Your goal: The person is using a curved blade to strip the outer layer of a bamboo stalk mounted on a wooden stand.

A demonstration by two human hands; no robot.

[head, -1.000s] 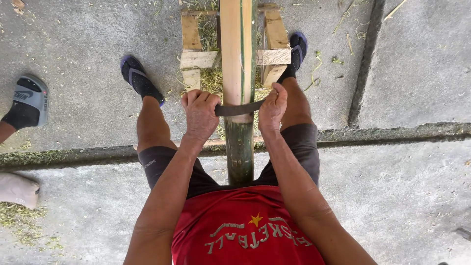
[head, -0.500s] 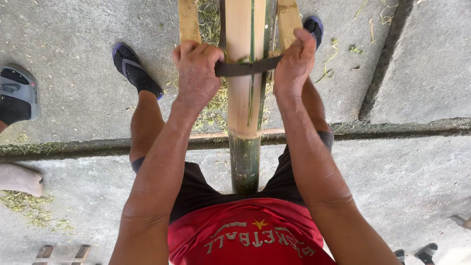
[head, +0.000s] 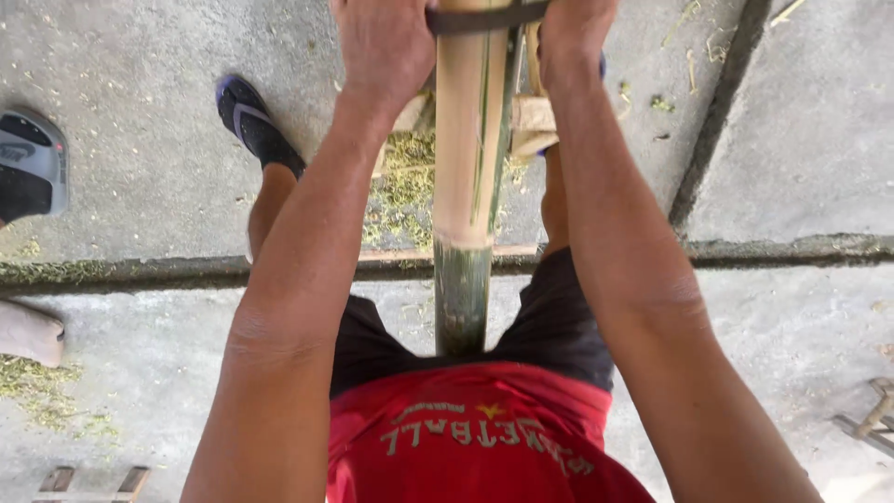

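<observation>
A grey concrete floor (head: 168,177) fills the view, crossed by a dark groove (head: 782,250) with a second groove (head: 717,112) running up from it. Green shavings (head: 405,186) lie scattered on the floor, with more at the lower left (head: 42,396). A grey and black sandal (head: 33,168) sits at the left edge. Small wooden frames lie at the bottom left (head: 93,482) and at the right edge (head: 871,424).

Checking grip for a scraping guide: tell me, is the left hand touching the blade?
Touching. In the head view the left hand is wrapped around one end of the dark blade, which lies across the bamboo pole.
</observation>
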